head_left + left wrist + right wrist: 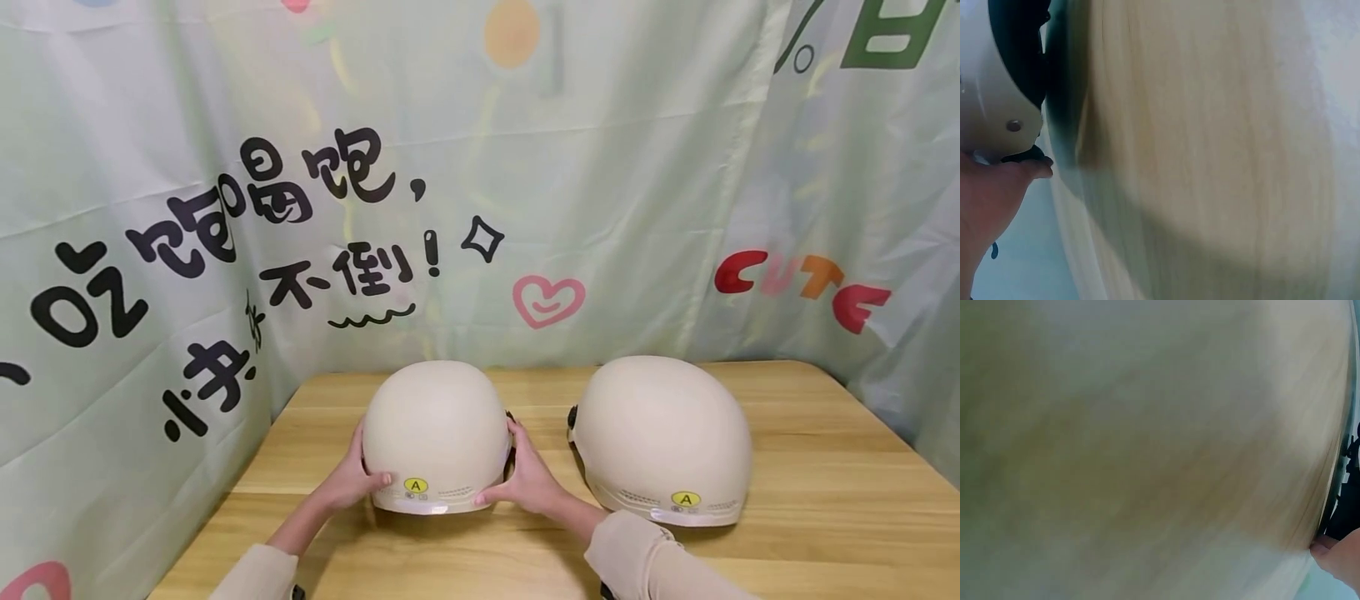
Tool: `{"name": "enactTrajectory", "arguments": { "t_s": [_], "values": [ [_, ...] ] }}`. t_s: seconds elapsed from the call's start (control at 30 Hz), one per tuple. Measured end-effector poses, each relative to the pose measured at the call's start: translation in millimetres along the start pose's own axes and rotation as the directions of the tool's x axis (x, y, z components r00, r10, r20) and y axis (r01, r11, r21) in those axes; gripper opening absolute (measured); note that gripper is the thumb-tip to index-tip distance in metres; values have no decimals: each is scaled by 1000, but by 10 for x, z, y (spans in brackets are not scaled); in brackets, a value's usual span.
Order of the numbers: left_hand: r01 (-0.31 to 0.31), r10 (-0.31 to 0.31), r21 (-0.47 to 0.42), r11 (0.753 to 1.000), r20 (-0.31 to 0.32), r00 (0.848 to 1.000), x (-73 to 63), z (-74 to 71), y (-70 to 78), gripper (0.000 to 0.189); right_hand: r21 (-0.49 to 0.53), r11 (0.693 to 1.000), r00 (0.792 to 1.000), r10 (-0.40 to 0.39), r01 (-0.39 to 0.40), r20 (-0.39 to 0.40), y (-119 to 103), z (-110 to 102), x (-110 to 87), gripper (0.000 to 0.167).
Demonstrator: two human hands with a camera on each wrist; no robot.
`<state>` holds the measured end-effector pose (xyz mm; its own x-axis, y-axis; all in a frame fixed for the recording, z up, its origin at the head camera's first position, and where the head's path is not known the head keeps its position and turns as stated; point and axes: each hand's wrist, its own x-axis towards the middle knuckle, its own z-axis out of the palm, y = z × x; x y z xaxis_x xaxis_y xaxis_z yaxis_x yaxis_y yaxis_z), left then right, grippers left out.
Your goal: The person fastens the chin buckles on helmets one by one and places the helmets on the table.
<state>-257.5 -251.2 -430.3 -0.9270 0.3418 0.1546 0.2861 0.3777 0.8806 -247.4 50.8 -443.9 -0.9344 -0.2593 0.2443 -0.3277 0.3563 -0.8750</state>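
A cream helmet with a yellow round "A" sticker is between my two hands over the wooden table. My left hand grips its left side, the thumb lying on the shell near the front rim. On the opposite side my right hand holds it, thumb by the lower rim and fingers up along the edge. The left wrist view shows the helmet's side with a rivet and dark inner lining. At the right edge of the right wrist view, fingertips touch a black part.
A second cream helmet with a matching sticker rests on the table to the right, close to my right forearm. Pale printed curtains hang behind the table and along its left side.
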Motion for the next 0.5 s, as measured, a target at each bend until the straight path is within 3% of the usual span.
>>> {"name": "enactTrajectory", "arguments": {
  "t_s": [0.2,0.5],
  "values": [
    [11,-11,-2,1000,16,1000,-11,-5,-48,119,-54,999,1000,2,-2,-4,-1,16,2,125],
    [49,-52,87,995,23,998,26,-45,-46,120,-138,990,1000,17,-17,2,14,55,46,126]
  ]
}}
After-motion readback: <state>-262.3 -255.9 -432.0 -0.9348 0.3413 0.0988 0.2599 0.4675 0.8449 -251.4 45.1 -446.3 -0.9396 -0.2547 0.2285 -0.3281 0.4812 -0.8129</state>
